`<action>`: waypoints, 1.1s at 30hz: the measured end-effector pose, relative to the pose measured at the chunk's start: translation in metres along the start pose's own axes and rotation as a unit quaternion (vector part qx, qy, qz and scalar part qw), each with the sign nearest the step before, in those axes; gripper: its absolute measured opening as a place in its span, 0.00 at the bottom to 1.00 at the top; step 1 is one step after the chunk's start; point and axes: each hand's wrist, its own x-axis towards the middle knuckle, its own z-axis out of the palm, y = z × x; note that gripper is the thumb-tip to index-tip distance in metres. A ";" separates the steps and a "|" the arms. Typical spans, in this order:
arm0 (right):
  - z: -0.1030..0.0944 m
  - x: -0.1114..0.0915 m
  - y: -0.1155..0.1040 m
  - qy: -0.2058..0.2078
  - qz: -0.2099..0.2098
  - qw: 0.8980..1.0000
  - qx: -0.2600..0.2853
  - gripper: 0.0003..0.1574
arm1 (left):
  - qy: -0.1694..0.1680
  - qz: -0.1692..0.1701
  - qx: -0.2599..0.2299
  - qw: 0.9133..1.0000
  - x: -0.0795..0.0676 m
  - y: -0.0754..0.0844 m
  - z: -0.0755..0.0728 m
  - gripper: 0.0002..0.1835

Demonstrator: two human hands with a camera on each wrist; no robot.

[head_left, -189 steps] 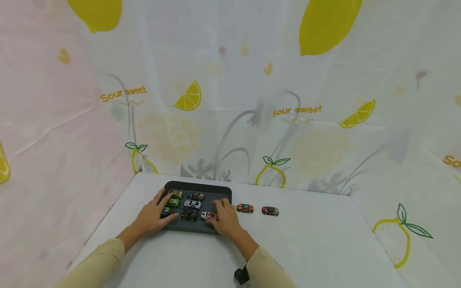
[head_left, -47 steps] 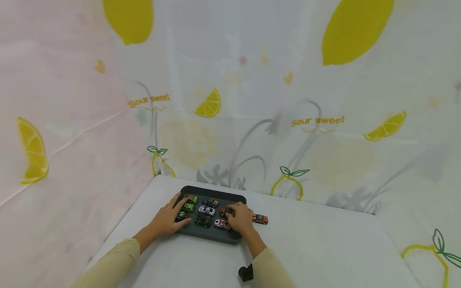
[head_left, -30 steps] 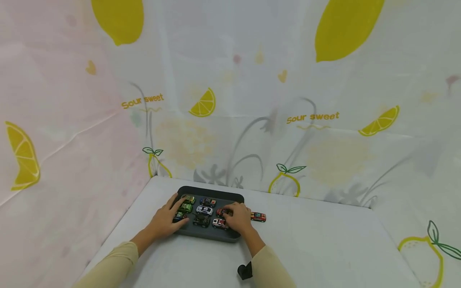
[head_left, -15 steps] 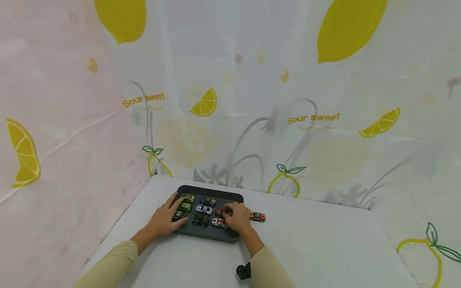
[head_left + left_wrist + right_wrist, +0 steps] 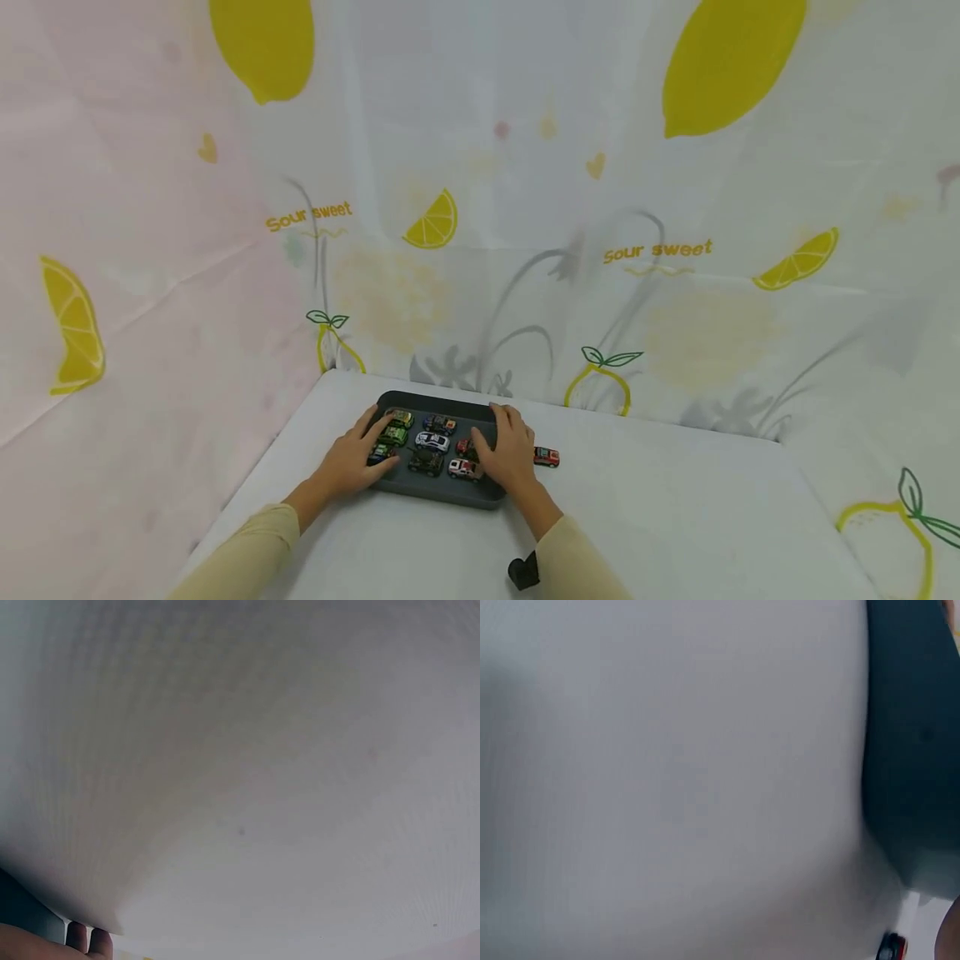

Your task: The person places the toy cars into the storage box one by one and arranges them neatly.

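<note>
In the head view, a dark grey tray (image 5: 442,493) holds several small toy cars in rows. The left hand (image 5: 347,467) rests at the tray's left edge, fingers spread beside the green toy cars (image 5: 393,436). Over the right edge is the right hand (image 5: 513,454), its fingers extended and thumb apart. A dark red toy car (image 5: 465,448) sits by that thumb, partly hidden. In front of it stands a white-and-red toy car (image 5: 465,470). Another red-orange toy car (image 5: 546,456) lies outside the tray, just right of the right hand.
The tray stands on a white table (image 5: 660,517) with lemon-printed cloth (image 5: 510,292) behind and at the sides. A small black object (image 5: 522,572) is at the right sleeve. The right wrist view shows the tray's side wall (image 5: 915,750); the left wrist view mostly shows white surface.
Of the two cars right of the tray, the dark red one now sits inside. The right hand pinched it there, then let go and straightened its fingers. The left hand stays at the tray.
</note>
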 end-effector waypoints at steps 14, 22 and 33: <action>-0.087 -0.003 0.070 -0.061 -0.034 0.981 -0.180 0.47 | 0.000 -0.003 -0.003 1.000 -0.004 0.003 -0.002 0.40; -0.109 -0.018 0.099 -0.090 0.019 0.975 -0.200 0.49 | 0.002 -0.001 0.001 1.000 -0.002 -0.004 0.003 0.41; -0.116 -0.028 0.108 -0.101 0.011 0.972 -0.210 0.52 | -0.004 0.004 0.002 1.000 -0.001 -0.004 -0.001 0.41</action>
